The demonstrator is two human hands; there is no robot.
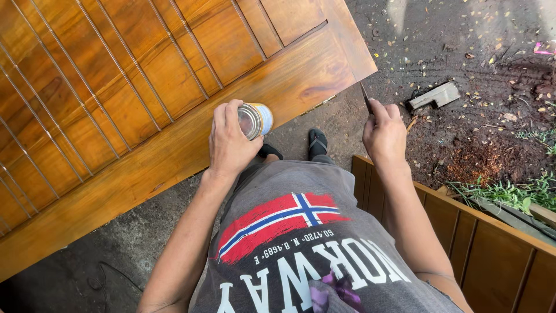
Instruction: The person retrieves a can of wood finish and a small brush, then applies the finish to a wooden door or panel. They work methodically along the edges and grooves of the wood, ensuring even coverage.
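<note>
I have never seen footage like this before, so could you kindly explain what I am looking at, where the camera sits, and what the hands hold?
There is one picture, taken by a camera worn on a person's head, looking down over their grey shirt at their own two bare hands. The left hand grips a small metal can, lying sideways in the hand. The right hand holds a thin dark tool; what kind is hard to tell. Ahead, a glossy brown wooden door lies over dark ground strewn with leaves. Another wooden panel stands at the right.
</note>
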